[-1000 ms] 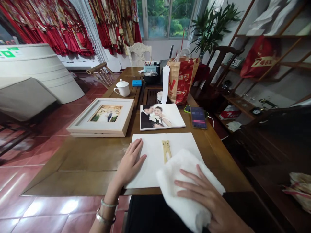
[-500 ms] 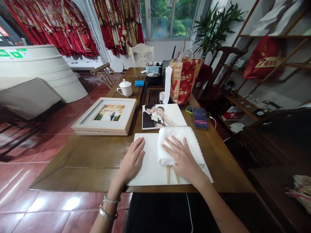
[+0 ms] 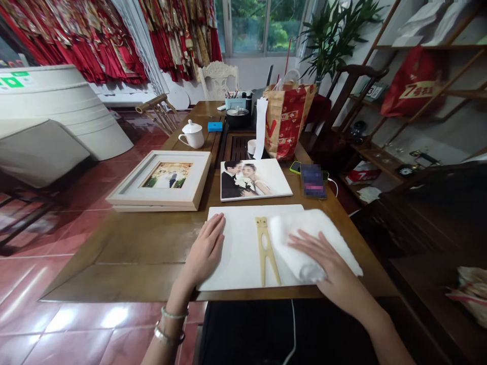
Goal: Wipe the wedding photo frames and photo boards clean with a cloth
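A white board (image 3: pixel 239 243) lies face down at the near edge of the wooden table (image 3: pixel 144 253), with a tan forked stand piece (image 3: pixel 266 251) on its back. My left hand (image 3: pixel 205 251) rests flat on the board's left edge, fingers stretched out. My right hand (image 3: pixel 323 256) presses flat on a folded white towel (image 3: pixel 312 241) that covers the board's right part. Beyond the board lie a frameless wedding photo panel (image 3: pixel 254 178) and a framed photo (image 3: pixel 163 180).
A phone (image 3: pixel 313 180) with a cable lies right of the photo panel. Farther back stand a white lidded cup (image 3: pixel 192 135), a red and tan paper bag (image 3: pixel 287 121) and a tea tray. Shelves and a dark chair fill the right side.
My right hand slid the towel from the board's upper middle to its right side, uncovering the tan stand piece. The left hand stayed put.
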{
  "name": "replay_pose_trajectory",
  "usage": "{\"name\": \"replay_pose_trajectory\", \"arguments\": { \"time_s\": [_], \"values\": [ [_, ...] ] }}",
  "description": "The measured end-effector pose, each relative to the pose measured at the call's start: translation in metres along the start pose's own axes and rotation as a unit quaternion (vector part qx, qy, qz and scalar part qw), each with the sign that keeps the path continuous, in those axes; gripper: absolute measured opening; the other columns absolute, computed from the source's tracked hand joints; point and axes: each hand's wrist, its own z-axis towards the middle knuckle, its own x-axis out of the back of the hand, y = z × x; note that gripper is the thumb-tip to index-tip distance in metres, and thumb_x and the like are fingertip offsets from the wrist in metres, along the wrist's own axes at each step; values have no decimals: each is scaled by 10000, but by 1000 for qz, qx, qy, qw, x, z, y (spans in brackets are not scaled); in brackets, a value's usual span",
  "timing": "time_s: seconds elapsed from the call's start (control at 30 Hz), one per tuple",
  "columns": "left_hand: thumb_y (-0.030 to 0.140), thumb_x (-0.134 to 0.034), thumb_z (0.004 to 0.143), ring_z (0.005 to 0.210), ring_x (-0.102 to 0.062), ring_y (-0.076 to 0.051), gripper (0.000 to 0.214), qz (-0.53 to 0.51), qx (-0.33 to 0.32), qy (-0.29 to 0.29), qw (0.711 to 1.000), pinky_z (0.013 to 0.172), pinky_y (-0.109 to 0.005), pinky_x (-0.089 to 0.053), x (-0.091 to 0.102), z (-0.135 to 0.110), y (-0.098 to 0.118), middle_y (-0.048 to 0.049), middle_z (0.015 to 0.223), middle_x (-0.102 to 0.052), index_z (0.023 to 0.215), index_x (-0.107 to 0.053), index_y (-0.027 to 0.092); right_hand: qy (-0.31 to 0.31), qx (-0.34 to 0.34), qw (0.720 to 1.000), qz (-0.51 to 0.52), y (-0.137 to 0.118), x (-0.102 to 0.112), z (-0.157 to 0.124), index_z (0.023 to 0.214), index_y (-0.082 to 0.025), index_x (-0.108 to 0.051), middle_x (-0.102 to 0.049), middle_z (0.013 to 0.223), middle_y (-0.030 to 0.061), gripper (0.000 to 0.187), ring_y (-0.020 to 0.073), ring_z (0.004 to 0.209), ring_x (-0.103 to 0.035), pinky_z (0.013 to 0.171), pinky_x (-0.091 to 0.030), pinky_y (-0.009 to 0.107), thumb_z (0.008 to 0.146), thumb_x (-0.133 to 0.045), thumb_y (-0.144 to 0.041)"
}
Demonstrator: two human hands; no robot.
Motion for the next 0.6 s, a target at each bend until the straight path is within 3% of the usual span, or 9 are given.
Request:
{"name": "replay_pose_trajectory", "arguments": {
  "time_s": [0.13,0.3,0.47,0.6],
  "values": [
    [273,-309,958,1385,-294,-243,458,3,1,-4,1000,1152,-474,-239,1,1,1,-105,1474,-377,1396,-398,173,53,-26,995,-77,23,-3,42,1376,-307,-417,-390,1467,-19,798,225,1394,-229,1136,-91,562,626,-423,-35],
    [269,-316,956,1381,-302,-245,452,-4,1,6,1000,1145,-483,-249,0,0,2,-105,1468,-384,1390,-406,181,50,-24,991,-125,17,-4,68,1364,-282,-442,-386,1470,-10,782,217,1400,-209,1139,-71,559,628,-422,-21],
    [269,-313,960,1384,-295,-245,446,-8,4,12,1000,1145,-484,-249,-1,0,2,-111,1468,-381,1383,-415,172,5,23,993,-112,-10,-13,18,1388,-279,-410,-352,1486,-20,856,217,1404,-196,1143,-65,558,579,-406,-2],
    [276,-316,958,1384,-298,-243,448,-10,2,18,1000,1146,-481,-249,-2,0,1,-106,1471,-376,1387,-407,186,-38,39,994,-91,-25,-16,-37,1430,-283,-337,-324,1498,-13,820,257,1402,-194,1139,-68,573,655,-455,-43]
  ]
}}
